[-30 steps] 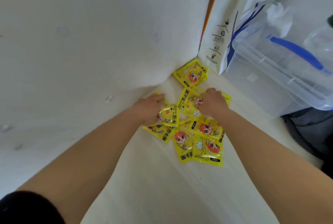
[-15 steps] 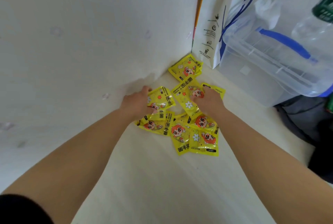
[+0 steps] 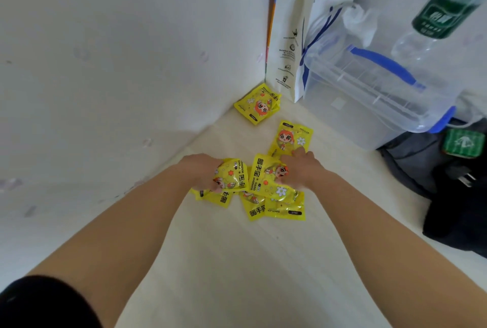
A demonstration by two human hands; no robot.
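Several yellow hand-warmer packets with a cartoon figure lie on a pale surface in a corner. My left hand (image 3: pixel 201 172) grips one packet (image 3: pixel 233 176) lifted a little off the pile. My right hand (image 3: pixel 303 172) holds another packet (image 3: pixel 266 176) right beside it. More packets (image 3: pixel 279 207) lie flat under and in front of both hands. One packet (image 3: pixel 291 139) lies just beyond my right hand. A small stack of packets (image 3: pixel 259 104) sits further back against the wall.
A white wall (image 3: pixel 118 64) runs along the left. A white paper bag (image 3: pixel 297 29) stands in the corner. Beside it is a clear plastic box (image 3: pixel 369 95) with a blue handle, a green-labelled bottle (image 3: pixel 445 8) and a dark bag (image 3: pixel 448 182) at right.
Both hands drew back toward me, each bringing a packet up from the pile. One packet now lies uncovered beyond my right hand. The view shifted left and down.
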